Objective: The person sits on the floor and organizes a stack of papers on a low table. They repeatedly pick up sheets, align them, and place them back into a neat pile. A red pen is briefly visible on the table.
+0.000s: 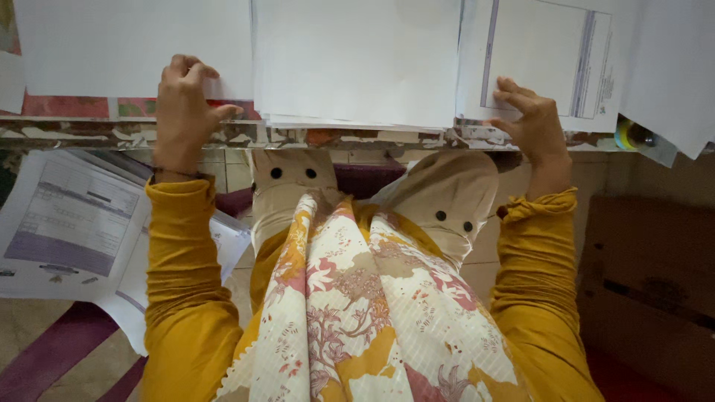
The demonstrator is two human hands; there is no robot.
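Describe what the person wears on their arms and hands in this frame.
Both arms wear long mustard-yellow sleeves, gathered and crumpled at the cuffs. The left hand is bare, with a thin dark band at the wrist above the cuff. The right hand is bare too: no glove, and no ring that I can make out.
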